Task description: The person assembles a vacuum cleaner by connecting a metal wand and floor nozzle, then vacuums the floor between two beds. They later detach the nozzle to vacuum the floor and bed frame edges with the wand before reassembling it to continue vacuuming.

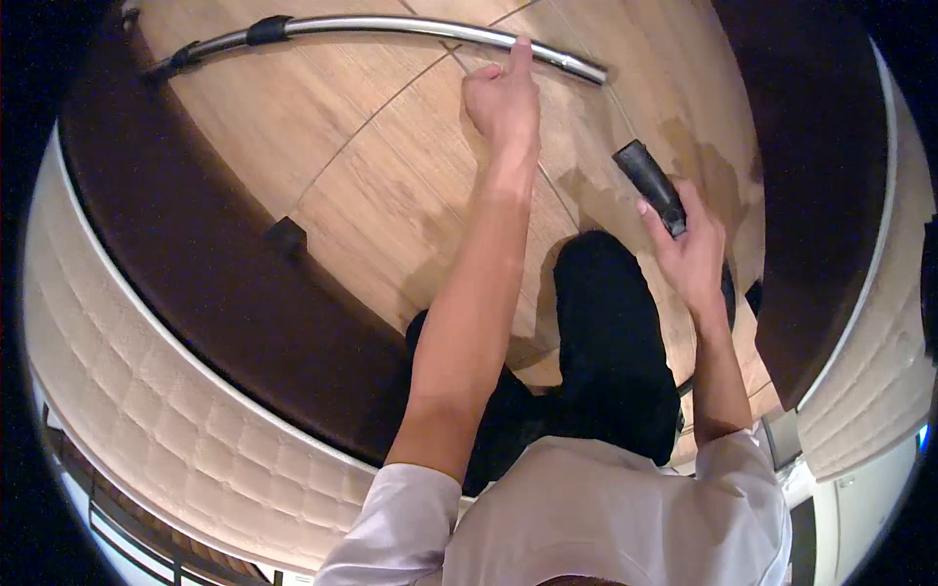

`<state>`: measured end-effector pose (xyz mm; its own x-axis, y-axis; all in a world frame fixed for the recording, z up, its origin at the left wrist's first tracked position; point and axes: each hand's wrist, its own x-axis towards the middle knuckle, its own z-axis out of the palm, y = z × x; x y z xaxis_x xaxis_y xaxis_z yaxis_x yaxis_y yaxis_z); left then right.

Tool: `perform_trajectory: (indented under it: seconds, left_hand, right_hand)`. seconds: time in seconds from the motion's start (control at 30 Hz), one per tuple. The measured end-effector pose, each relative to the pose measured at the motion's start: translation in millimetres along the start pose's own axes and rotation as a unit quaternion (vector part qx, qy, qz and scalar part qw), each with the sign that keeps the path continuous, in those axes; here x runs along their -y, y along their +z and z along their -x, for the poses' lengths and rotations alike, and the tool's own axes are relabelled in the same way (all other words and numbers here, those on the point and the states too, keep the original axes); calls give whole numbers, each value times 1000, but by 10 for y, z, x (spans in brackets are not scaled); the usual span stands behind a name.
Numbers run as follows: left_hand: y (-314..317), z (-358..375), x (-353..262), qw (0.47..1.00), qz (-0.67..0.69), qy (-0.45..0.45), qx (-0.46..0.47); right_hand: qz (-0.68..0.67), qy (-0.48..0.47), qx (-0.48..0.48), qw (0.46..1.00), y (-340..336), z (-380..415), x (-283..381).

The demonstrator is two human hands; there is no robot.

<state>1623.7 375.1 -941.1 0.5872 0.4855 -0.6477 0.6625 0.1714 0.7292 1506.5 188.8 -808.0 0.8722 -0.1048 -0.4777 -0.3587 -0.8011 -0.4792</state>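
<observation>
A shiny metal vacuum cleaner tube (391,23) with black fittings lies across the tiled floor at the top of the head view. My left hand (506,105) reaches out to it, palm down. Its index finger is stretched over the tube near the bare end, and the thumb is apart from that finger; the other fingers are partly hidden. In my right hand (696,244) is a black vacuum hose handle (647,181), gripped at its lower part. Its free end points up and left, apart from the tube's open end.
Beds with dark brown bases (195,244) and quilted cream mattresses (176,400) flank me left and right. Wood-look floor tiles (371,146) lie between them. My knee in black trousers (611,332) is below the hands. A dark foot of the left bed (286,237) juts onto the floor.
</observation>
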Motion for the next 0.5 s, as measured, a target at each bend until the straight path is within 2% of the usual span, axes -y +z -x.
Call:
perform_trajectory:
  seconds: [0.03, 0.07, 0.13, 0.17, 0.23, 0.27, 0.3, 0.33, 0.37, 0.43, 0.47, 0.5]
  left_hand:
    - [143, -285, 264, 985, -106, 95, -98]
    - [173, -287, 226, 984, -103, 101, -102]
    - [161, -293, 55, 988, -115, 101, -31]
    - [150, -90, -250, 972, -221, 58, -49]
    - [154, -13, -285, 988, -136, 51, -51]
    - [144, 37, -225, 990, -113, 79, -31]
    - [134, 45, -89, 993, -111, 40, 3]
    - [116, 106, 72, 997, -51, 8, 52]
    - [176, 209, 322, 998, -59, 10, 23]
    - [153, 514, 673, 996, -41, -33, 68]
    - [77, 636, 830, 993, -27, -65, 99]
    - [47, 813, 894, 987, 59, -70, 129]
  right_hand:
    - [-6, -3, -15, 1000, 15, 23, 58]
    - [-12, -5, -31, 999, 11, 70, 89]
    - [-1, -39, -43, 998, 65, 243, 60]
    - [6, -73, -55, 996, 111, 251, 85]
    - [-4, -57, -41, 998, 54, 385, 63]
    - [-38, -62, -61, 995, 52, 420, 1]
    - [-61, 3, -29, 998, -60, 480, 9]
    - [-10, -1, -44, 999, -131, 528, -56]
    - [-9, -2, -51, 999, -171, 575, -200]
    - [53, 44, -13, 998, -290, 639, -467]
    - [52, 36, -15, 998, -317, 702, -458]
    - [48, 51, 10, 998, -365, 724, -511]
